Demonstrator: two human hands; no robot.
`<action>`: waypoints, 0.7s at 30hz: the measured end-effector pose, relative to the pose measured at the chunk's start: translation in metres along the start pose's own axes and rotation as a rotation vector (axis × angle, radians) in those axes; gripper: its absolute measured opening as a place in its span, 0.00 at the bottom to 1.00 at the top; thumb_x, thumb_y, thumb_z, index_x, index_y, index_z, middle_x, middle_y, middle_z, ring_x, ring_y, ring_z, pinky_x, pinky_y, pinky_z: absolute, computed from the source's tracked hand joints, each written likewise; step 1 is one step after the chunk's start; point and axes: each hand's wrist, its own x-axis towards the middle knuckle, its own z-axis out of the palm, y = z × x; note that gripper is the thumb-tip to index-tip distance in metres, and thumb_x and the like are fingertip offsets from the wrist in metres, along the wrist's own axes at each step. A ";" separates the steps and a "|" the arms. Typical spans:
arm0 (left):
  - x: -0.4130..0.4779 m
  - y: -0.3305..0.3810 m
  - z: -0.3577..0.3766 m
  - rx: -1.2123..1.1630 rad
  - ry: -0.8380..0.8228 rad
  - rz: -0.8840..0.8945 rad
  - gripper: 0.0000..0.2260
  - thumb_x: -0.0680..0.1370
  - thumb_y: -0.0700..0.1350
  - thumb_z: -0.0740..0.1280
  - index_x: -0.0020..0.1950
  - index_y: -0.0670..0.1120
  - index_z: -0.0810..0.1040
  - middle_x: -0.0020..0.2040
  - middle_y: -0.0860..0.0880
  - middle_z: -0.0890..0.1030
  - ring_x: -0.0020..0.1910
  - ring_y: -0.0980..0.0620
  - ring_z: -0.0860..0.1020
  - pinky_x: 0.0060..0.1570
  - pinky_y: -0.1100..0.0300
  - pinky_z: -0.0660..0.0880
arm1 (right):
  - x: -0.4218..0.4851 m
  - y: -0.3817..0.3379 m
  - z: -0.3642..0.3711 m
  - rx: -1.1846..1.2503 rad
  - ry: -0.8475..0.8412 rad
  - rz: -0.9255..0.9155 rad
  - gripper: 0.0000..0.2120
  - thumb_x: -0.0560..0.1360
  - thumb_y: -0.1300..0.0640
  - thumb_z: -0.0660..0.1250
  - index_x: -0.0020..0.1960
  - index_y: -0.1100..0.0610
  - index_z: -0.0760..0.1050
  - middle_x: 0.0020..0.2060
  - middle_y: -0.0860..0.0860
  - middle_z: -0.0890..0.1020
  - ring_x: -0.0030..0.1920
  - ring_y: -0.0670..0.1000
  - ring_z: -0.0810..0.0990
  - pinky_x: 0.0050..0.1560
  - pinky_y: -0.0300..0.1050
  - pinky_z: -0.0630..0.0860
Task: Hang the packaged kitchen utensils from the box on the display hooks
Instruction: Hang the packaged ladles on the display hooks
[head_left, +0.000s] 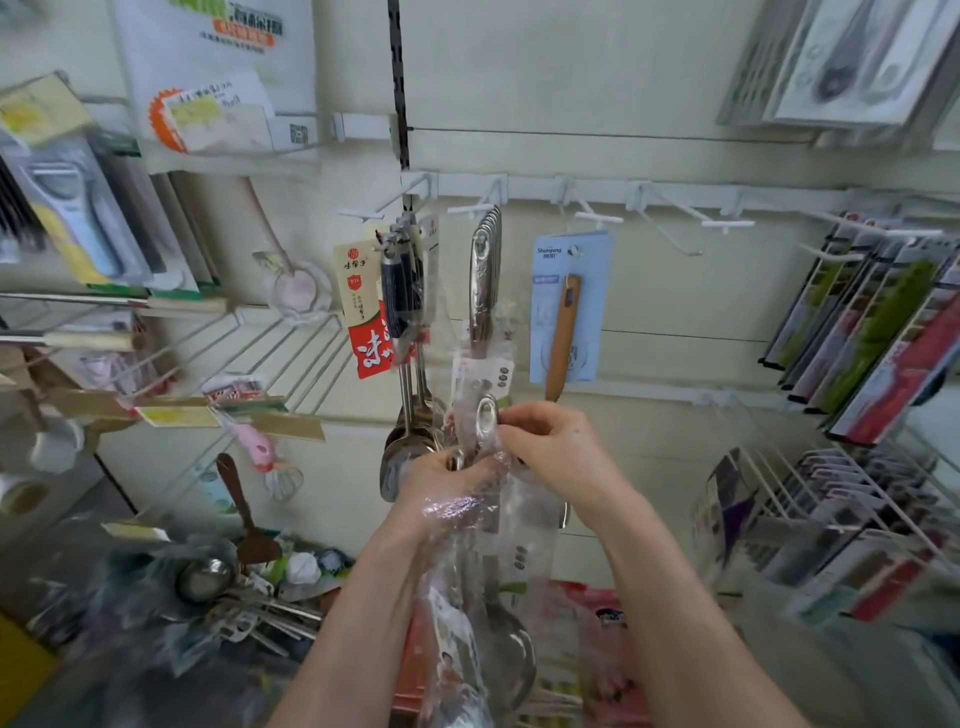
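Note:
My left hand (447, 478) grips a bunch of steel spoons in clear plastic sleeves (483, 582), bowls hanging down toward the floor. My right hand (550, 441) pinches the top of one spoon's sleeve beside its handle hole (487, 418). Both hands are below a row of white display hooks (467, 208) on the wall. Steel spoons (485, 270) hang on one hook, black-handled ladles with a red tag (400, 291) on the hook to its left. Two hooks further right (727, 223) are bare. No box can be made out among the blurred goods below.
A blue card with a wooden-handled tool (569, 312) hangs right of the spoons. Wire racks of carded goods stand at right (872, 332) and left (78, 249). Loose ladles and packets (234, 587) lie heaped at lower left.

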 end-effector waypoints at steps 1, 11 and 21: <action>-0.002 0.000 -0.001 0.007 -0.025 -0.006 0.09 0.73 0.46 0.74 0.46 0.41 0.83 0.31 0.49 0.82 0.26 0.57 0.78 0.25 0.66 0.71 | -0.001 0.000 -0.001 -0.005 -0.016 0.001 0.10 0.73 0.61 0.70 0.39 0.47 0.79 0.32 0.41 0.82 0.36 0.40 0.79 0.46 0.40 0.77; -0.004 0.001 0.002 -0.104 -0.061 -0.053 0.05 0.72 0.37 0.74 0.46 0.39 0.82 0.35 0.44 0.83 0.33 0.49 0.80 0.33 0.59 0.77 | -0.009 -0.001 0.004 -0.007 -0.075 0.010 0.07 0.75 0.60 0.69 0.40 0.50 0.81 0.40 0.49 0.85 0.44 0.52 0.83 0.55 0.50 0.78; -0.012 0.019 -0.009 -0.100 0.120 0.082 0.13 0.70 0.42 0.76 0.51 0.46 0.79 0.46 0.47 0.82 0.32 0.53 0.75 0.32 0.60 0.73 | -0.011 0.014 0.000 0.111 0.117 -0.021 0.11 0.78 0.60 0.65 0.43 0.46 0.79 0.41 0.47 0.84 0.44 0.47 0.81 0.51 0.44 0.77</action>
